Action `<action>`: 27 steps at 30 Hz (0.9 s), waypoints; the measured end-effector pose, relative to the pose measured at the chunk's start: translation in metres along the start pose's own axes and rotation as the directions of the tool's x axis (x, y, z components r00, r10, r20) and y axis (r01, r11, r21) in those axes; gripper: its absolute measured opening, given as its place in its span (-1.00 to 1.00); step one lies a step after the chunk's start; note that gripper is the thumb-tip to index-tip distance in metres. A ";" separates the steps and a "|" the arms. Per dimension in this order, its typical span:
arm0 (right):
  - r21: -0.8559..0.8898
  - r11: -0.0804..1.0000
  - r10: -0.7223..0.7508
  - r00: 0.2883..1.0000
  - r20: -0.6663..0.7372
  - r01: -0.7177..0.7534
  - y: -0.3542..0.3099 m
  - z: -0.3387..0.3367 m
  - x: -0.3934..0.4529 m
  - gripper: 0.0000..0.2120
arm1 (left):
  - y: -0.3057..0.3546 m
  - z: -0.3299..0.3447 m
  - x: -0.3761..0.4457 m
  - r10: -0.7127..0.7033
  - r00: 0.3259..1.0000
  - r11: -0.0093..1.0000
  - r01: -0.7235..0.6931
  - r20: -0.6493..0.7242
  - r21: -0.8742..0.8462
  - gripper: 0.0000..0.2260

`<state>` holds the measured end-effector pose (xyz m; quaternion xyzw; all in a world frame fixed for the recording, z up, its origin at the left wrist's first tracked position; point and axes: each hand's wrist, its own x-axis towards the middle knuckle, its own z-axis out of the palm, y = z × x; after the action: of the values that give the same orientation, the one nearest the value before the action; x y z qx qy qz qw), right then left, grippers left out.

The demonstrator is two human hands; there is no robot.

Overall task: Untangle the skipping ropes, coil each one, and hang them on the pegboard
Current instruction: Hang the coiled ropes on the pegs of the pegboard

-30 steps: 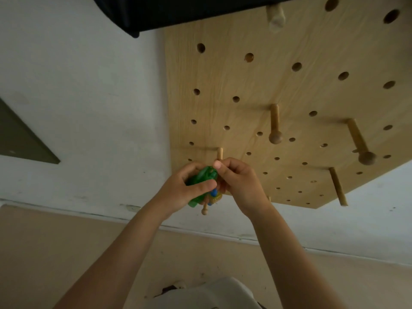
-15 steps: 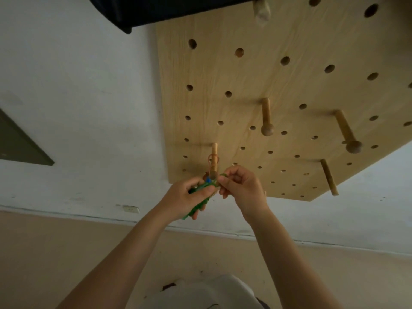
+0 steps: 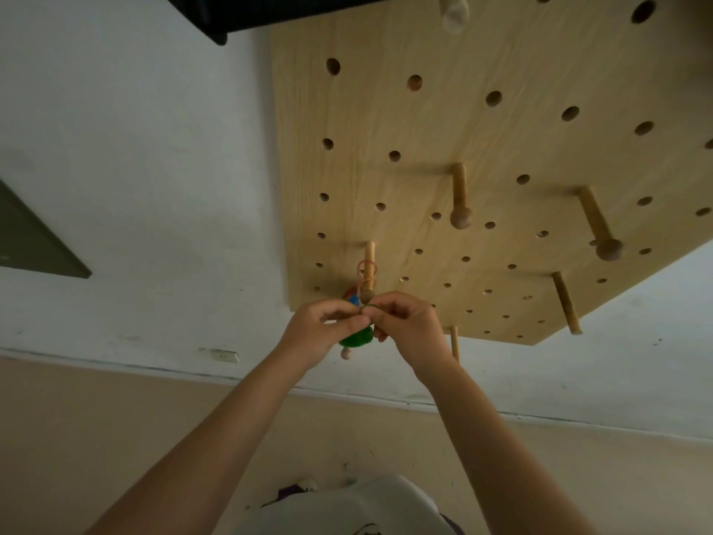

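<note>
A wooden pegboard [image 3: 482,121] hangs on the white wall, with several wooden pegs sticking out. On its lower-left peg [image 3: 369,264] a thin orange loop [image 3: 365,269] hangs. Just below that peg's knob, my left hand [image 3: 322,334] grips a coiled green skipping rope [image 3: 357,337], whose wooden handle tip [image 3: 345,354] pokes out underneath. A blue and red bit [image 3: 353,299] shows above my left fingers. My right hand [image 3: 405,326] pinches a thin green strand at the coil's top, fingertips touching the left hand's.
Empty pegs stand out at mid-board [image 3: 460,202], to the right [image 3: 600,229] and at the lower right [image 3: 566,307]. A dark object [image 3: 293,9] overhangs the top edge. A beige floor [image 3: 115,418] lies below the wall, with a wall socket [image 3: 223,356] near the skirting.
Both hands dropped a little below the lower-left peg. The orange loop on that peg came into view. The green coil sits lower in my left hand.
</note>
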<state>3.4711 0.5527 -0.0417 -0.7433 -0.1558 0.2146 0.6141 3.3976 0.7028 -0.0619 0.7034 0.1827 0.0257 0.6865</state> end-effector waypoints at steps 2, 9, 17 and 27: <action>0.035 0.999 0.031 0.999 0.011 -0.031 0.000 0.000 0.002 -0.93 | 0.003 0.002 0.001 -0.014 0.998 0.999 0.012 -0.056 -0.035 -0.93; -0.015 0.998 0.062 0.981 -0.183 -0.066 0.007 -0.001 0.008 -0.95 | 0.003 0.010 0.012 -0.035 0.975 0.998 0.024 -0.219 -0.053 -0.91; -0.096 0.995 0.003 0.963 -0.268 -0.030 0.017 0.003 0.016 -0.94 | 0.000 0.014 0.021 -0.051 0.963 0.993 0.020 -0.264 -0.119 -0.94; 0.238 0.962 0.151 0.988 -0.045 -0.136 0.020 -0.006 0.021 -0.89 | -0.002 0.008 0.028 -0.095 0.984 0.979 0.064 -0.153 -0.195 -0.93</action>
<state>3.4913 0.5536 -0.0632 -0.6813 -0.0557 0.2519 0.6850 3.4255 0.7034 -0.0703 0.6227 0.2626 0.0721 0.7335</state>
